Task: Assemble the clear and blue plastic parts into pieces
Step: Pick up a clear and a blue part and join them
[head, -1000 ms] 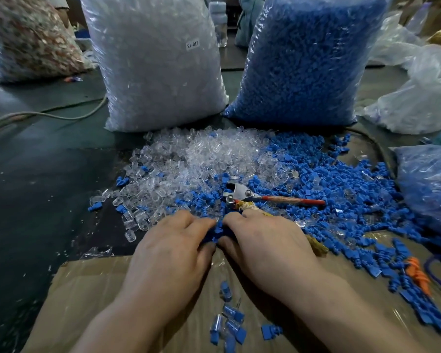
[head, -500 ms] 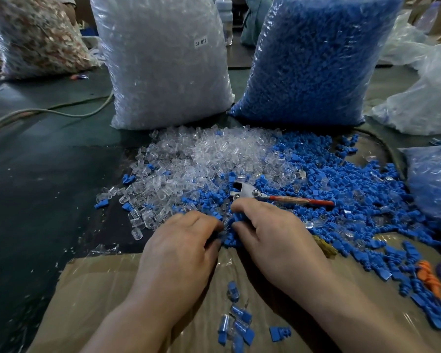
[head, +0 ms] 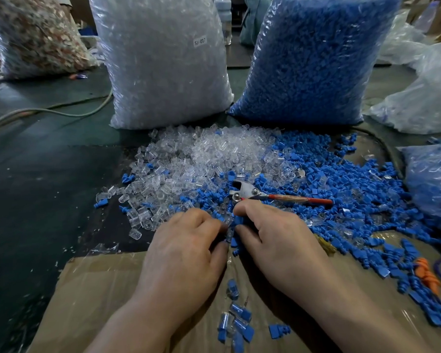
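Pressing two small parts together at the near edge of the heaps, the left hand [head: 183, 253] and right hand [head: 280, 240] meet thumb to thumb above the cardboard [head: 92, 301]. The right fingers [head: 250, 212] are curled tight round a blue part [head: 238, 221]. The left fingers [head: 201, 220] are curled too and seem to pinch a clear part [head: 229, 235], though most of it is hidden. Finished pieces [head: 237, 319] lie on the cardboard nearer the body; the clear heap [head: 201, 159] and blue heap [head: 346, 189] spread over the table beyond. A crooked push could jam the plug or crack the clear shell. Either part is small and smooth, so a slack pinch could drop it into the mixed heap. The cutter [head: 247, 193] lies just past the right knuckles, where a forward reach could knock it
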Tool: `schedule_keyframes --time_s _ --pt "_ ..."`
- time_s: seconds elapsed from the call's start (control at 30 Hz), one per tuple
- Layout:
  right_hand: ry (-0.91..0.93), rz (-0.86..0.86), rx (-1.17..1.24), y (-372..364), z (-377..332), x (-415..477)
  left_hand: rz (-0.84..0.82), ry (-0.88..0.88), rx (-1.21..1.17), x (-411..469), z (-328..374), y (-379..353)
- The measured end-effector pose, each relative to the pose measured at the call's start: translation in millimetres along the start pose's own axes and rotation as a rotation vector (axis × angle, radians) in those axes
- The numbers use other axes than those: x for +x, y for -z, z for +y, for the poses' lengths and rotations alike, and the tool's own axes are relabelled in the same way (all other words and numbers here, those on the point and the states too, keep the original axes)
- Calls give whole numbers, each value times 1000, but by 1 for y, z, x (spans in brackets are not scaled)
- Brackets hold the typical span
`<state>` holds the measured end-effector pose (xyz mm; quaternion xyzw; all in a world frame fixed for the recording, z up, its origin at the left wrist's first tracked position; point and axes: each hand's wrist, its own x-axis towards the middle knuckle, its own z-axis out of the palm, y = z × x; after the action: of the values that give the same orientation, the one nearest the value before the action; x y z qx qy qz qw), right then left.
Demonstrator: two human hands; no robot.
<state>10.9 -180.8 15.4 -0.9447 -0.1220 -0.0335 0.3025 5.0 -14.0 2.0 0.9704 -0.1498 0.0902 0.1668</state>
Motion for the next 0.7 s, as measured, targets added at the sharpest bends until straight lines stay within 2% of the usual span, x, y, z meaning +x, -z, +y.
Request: schedule_keyframes --time_s 0.17,0.27,0.43,0.7 --pt "22 -8 31 -3 -1 -2 2 31 -67 0 0 -1" --pt "-33 15 134 -5 1 -1 8 44 -126 0 -2 -1" --pt "-113 57 271 -10 8 0 12 22 -63 0 -1 -1" --pt "-94 84 262 -5 6 -2 73 16 -30 -2 -1 -3"
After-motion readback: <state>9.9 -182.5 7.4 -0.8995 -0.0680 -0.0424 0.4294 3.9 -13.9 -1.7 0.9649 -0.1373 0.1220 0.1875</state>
